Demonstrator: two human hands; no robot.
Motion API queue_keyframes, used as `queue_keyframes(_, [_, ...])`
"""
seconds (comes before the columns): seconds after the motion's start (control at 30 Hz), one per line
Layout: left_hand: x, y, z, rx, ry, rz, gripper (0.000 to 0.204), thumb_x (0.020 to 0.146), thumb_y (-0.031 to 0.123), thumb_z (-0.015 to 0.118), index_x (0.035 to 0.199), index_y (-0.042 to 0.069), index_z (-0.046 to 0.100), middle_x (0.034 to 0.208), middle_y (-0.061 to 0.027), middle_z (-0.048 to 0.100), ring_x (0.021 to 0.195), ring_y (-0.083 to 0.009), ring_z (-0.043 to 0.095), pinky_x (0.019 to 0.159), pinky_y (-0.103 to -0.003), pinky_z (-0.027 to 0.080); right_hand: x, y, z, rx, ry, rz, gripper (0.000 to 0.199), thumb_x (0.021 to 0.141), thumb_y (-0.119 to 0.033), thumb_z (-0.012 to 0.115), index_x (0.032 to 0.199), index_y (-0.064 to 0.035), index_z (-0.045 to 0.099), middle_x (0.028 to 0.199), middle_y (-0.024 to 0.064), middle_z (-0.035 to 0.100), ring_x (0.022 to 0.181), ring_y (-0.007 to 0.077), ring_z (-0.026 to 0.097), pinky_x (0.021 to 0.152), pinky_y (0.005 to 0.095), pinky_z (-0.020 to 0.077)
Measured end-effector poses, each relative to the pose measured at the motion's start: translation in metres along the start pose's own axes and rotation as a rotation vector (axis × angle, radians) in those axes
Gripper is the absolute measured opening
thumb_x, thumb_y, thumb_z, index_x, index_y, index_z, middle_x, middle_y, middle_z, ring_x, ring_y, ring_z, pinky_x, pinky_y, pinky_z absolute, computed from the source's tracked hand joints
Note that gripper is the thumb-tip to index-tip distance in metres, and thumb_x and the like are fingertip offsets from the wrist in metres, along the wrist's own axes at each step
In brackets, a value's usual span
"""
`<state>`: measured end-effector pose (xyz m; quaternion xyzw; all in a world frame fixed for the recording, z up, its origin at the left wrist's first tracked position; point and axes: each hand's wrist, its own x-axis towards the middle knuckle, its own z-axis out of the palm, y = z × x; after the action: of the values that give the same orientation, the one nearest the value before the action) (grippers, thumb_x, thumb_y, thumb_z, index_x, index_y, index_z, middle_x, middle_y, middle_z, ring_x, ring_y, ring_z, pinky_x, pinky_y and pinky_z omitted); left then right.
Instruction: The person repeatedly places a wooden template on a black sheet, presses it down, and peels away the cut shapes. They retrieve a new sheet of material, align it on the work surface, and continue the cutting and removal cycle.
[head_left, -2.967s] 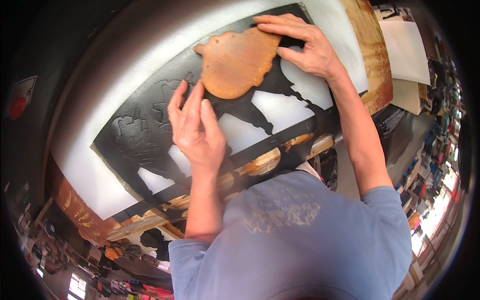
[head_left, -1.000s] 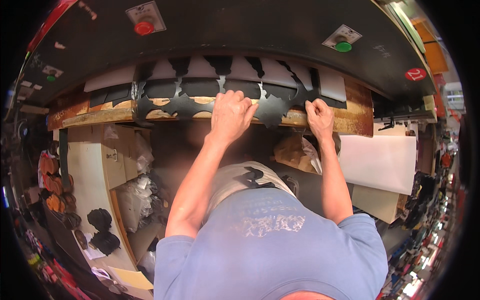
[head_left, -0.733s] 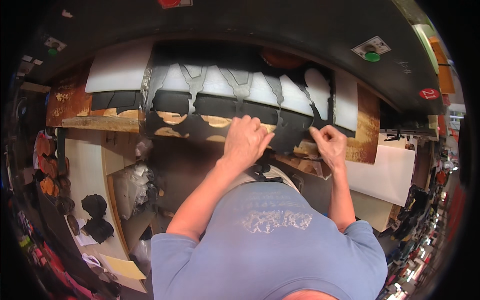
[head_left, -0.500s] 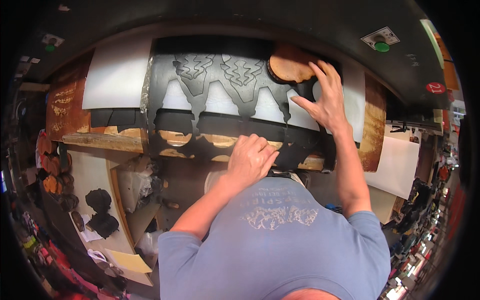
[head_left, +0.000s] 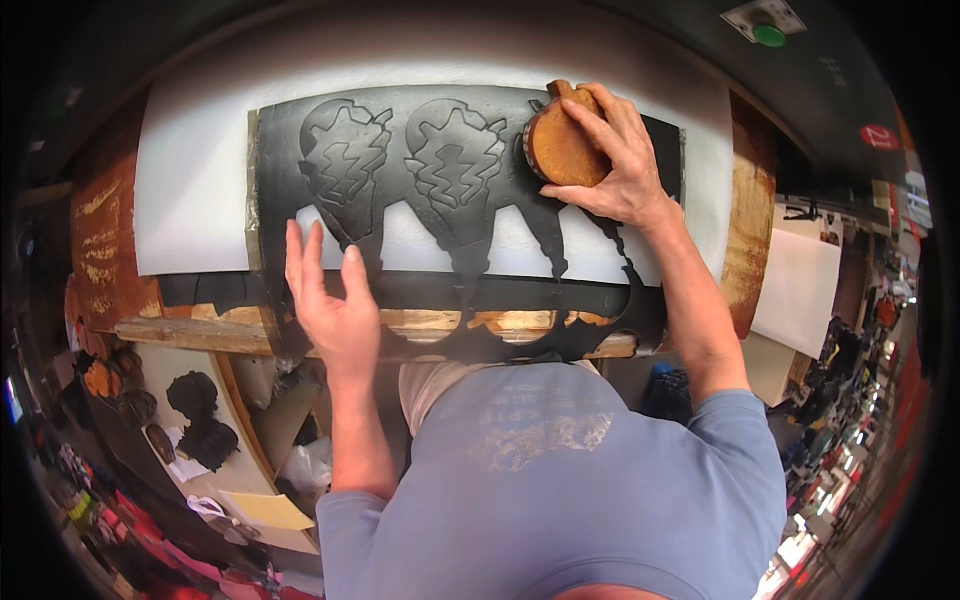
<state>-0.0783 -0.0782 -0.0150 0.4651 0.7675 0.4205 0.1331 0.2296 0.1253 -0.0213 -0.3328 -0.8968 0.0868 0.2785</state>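
Note:
A black sheet (head_left: pixel 395 200) lies over a white board (head_left: pixel 195 205). Pointed gaps are cut along its near side, and two round shapes with zigzag lines are marked in its surface. My right hand (head_left: pixel 625 165) grips the edge of a round orange-brown cutting die (head_left: pixel 565 145) that has a short tab at its far end. The die rests on or just over the sheet's far right part; I cannot tell which. My left hand (head_left: pixel 335 305) is open with its fingers apart, holding nothing, over the sheet's near left part.
A dark machine beam with a green button (head_left: pixel 769 36) spans the far side. The worn wooden edge (head_left: pixel 190 335) of the bench runs along the near side. Black pieces (head_left: pixel 200 420) and a yellow paper (head_left: pixel 265 510) lie on a side table at left.
My left hand has moved left and opened out. My right hand has closed on the cutting die, which is now turned with its tab showing. More of the white board shows beyond the sheet.

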Motion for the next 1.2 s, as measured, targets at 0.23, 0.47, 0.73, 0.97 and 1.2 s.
queue_keyframes(0.23, [0.007,0.012,-0.014,-0.643,-0.058,-0.45,0.045,0.109,0.013,0.059,0.148,-0.008,0.054,0.157,-0.0203,0.053,0.143,-0.0269,0.054,0.117,-0.039,0.044,-0.047,-0.005,-0.063,-0.012,0.259,0.493,0.093,0.065,-0.037,0.101,0.144,-0.0057,0.063,0.149,0.0233,0.057,0.139,0.0374,0.055,0.116,0.0458,0.0464])
queue_keyframes(0.47, [0.025,-0.02,-0.039,-0.981,-0.177,-0.669,0.03,0.109,0.023,0.063,0.125,-0.001,0.071,0.128,-0.0127,0.072,0.114,-0.0182,0.068,0.095,-0.031,0.051,-0.119,-0.005,-0.069,-0.149,0.13,0.895,0.077,0.079,-0.03,0.092,0.142,0.0006,0.063,0.141,0.0225,0.062,0.13,0.0368,0.06,0.111,0.045,0.0484])
queue_keyframes(0.73, [0.023,-0.041,-0.022,-1.238,-0.193,-0.532,0.021,0.11,0.022,0.06,0.109,0.005,0.071,0.121,-0.0126,0.074,0.107,-0.0198,0.07,0.099,-0.036,0.054,-0.022,-0.078,-0.013,0.204,0.15,0.33,0.049,0.082,-0.015,0.088,0.126,-0.0009,0.07,0.12,0.0171,0.072,0.109,0.0329,0.071,0.095,0.0404,0.0566])
queue_keyframes(0.97, [0.03,-0.042,-0.006,-1.644,-0.293,-0.518,0.029,0.114,0.029,0.05,0.099,0.008,0.062,0.123,-0.0152,0.07,0.118,-0.0247,0.063,0.102,-0.041,0.05,0.073,-0.152,0.082,0.325,-0.063,-0.123,0.065,0.081,-0.035,0.085,0.131,0.0015,0.065,0.124,0.023,0.067,0.108,0.0397,0.064,0.093,0.0482,0.0558])
queue_keyframes(1.2, [0.031,-0.017,-0.003,-1.135,-0.254,-0.442,0.025,0.111,0.019,0.056,0.115,-0.003,0.067,0.123,-0.0124,0.07,0.114,-0.0161,0.062,0.104,-0.032,0.047,0.075,-0.145,0.116,0.37,0.096,-0.072,0.03,0.087,-0.025,0.079,0.106,-0.0016,0.077,0.104,0.0148,0.075,0.095,0.0331,0.069,0.082,0.0431,0.0578])
